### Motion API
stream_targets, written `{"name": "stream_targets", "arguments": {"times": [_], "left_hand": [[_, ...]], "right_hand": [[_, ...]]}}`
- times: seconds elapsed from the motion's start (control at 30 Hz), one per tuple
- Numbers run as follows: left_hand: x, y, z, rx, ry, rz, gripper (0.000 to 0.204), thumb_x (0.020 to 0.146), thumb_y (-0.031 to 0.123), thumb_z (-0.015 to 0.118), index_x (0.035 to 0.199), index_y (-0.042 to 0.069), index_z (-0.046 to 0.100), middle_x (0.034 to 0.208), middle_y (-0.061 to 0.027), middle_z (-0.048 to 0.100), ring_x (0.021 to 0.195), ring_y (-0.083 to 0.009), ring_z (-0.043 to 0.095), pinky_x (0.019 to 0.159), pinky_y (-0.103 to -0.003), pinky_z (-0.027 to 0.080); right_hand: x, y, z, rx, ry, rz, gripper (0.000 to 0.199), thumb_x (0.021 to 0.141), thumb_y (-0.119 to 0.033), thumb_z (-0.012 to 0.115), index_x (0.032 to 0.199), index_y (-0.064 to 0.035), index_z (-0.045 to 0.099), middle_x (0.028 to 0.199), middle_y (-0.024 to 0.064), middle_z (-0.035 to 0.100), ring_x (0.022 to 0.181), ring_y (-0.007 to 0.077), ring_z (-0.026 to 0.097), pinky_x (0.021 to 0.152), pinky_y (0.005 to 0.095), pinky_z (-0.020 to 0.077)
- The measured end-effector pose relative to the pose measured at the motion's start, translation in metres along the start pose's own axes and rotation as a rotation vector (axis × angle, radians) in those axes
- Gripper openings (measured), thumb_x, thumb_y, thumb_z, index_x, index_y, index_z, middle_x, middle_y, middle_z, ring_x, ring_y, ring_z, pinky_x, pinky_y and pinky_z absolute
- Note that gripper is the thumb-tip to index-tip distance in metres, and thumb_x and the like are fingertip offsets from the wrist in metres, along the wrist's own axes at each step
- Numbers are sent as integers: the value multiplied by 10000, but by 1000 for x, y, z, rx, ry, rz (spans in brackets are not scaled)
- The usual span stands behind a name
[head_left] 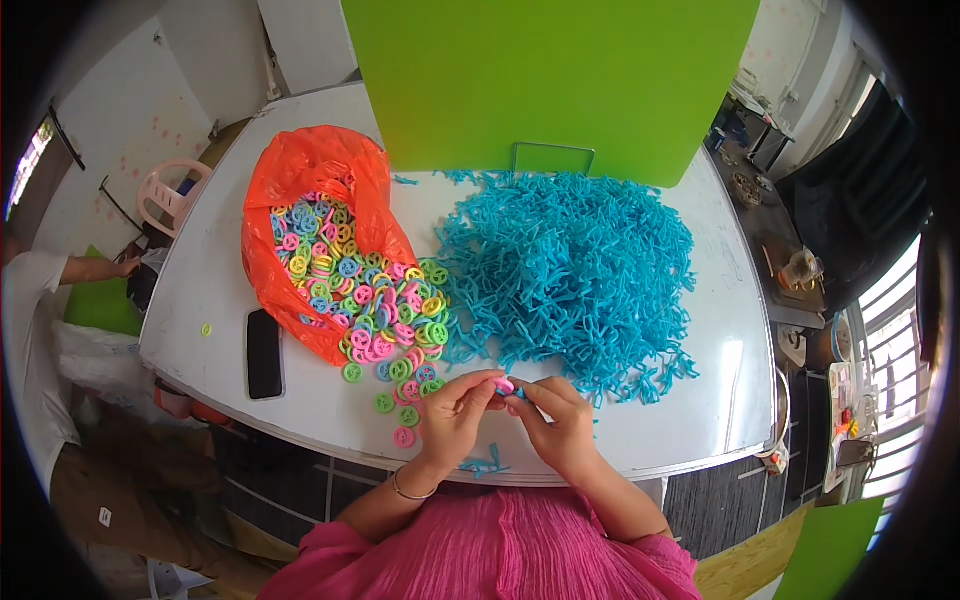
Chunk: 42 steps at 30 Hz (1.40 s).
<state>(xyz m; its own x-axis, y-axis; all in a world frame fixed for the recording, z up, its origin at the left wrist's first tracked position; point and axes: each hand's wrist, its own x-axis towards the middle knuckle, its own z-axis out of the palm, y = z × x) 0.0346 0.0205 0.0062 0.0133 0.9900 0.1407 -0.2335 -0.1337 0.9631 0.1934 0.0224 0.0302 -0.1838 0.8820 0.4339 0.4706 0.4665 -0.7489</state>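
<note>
My left hand [452,418] pinches a small pink plastic wheel [503,385] near the front of the white table. Against it, my right hand [562,428] grips a small blue plastic piece [519,393]. The two parts meet between my fingertips; whether they are joined I cannot tell. Beyond my right hand lies a large heap of blue forked plastic pieces [570,270]. Many pink, green, yellow and blue wheels [375,310] spill from an orange plastic bag [375,205] toward my left hand. A few loose blue pieces [485,462] rest at the table edge between my forearms.
A black phone [265,355] lies on the white table [690,430] left of the wheels. One green wheel [206,329] sits farther left. A tall green panel [550,80] stands behind the heap. At the far left is another person's arm [95,269], near a pink chair [170,192].
</note>
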Motion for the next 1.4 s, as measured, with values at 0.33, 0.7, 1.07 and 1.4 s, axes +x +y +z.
{"name": "stream_targets", "arguments": {"times": [0.33, 0.7, 1.07, 1.4], "left_hand": [[7, 16, -9, -266, 131, -88, 345, 1013, 205, 442, 1233, -42, 542, 1113, -128, 621, 968, -172, 615, 831, -315, 524], [12, 36, -80, 441, 224, 125, 143, 872, 59, 648, 1011, 27, 666, 983, -48, 672, 823, -95, 589, 708, -231, 458], [-4, 42, -77, 1152, 26, 194, 282, 703, 103, 778, 977, 88, 713, 919, -75, 587, 880, -241, 557, 733, -344, 473], [6, 21, -75, 983, 88, 129, 220, 736, 70, 762, 924, 39, 652, 845, -63, 622, 774, -182, 607, 677, -287, 491]], "right_hand": [[-5, -7, -32, -78, 64, -23, 399, 724, -8, 771, 1108, -65, 680, 894, 94, 639, 757, 192, 622, 671, 294, 497], [-110, -5, -186, -263, -884, 560, 390, 786, -206, 745, 1159, -142, 651, 853, 123, 711, 727, 235, 693, 688, 311, 534], [-64, -8, -119, 21, -655, 4, 414, 805, -217, 722, 1209, -174, 643, 1023, 126, 666, 821, 264, 659, 704, 356, 538], [-34, 9, 6, -122, -485, -344, 362, 872, -157, 648, 1224, -100, 590, 1119, 136, 615, 926, 274, 631, 747, 310, 531]]}}
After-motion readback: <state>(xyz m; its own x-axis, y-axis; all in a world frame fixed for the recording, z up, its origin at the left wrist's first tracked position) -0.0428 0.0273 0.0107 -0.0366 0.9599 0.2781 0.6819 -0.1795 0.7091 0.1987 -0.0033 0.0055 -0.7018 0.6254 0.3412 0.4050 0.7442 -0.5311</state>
